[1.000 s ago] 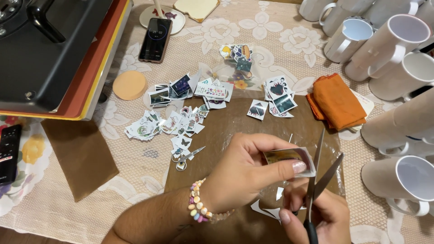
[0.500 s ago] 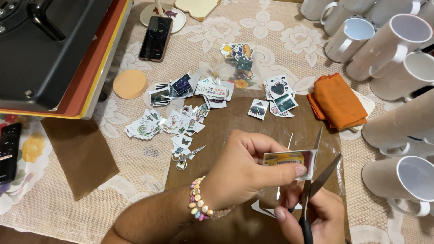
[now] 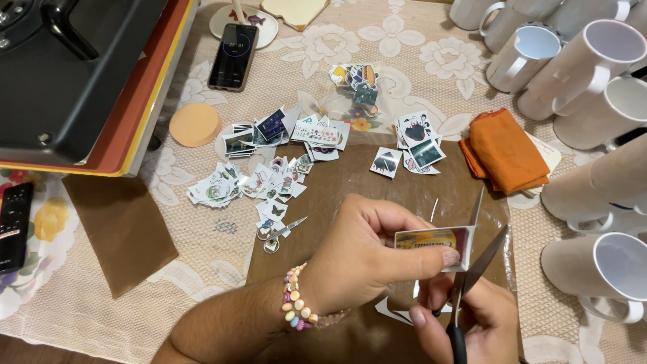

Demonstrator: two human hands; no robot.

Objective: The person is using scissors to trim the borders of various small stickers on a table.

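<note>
Now left hand [image 3: 364, 259] pinches one printed paper strip [image 3: 431, 239]; right hand [image 3: 465, 323] grips one pair of scissors [image 3: 472, 269], blades spread around strip. Eight white mugs [image 3: 593, 67] crowd counter's right edge.

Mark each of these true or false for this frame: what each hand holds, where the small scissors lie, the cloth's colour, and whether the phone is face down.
1. The left hand holds a small printed card. True.
2. The right hand holds a knife. False: it holds scissors, blades open at the card's right edge.
3. A second, small pair of scissors lies on the table by the paper cut-outs. True.
4. The folded cloth is blue. False: it is orange.
5. The phone lies face down. False: its lit screen faces up.
</note>
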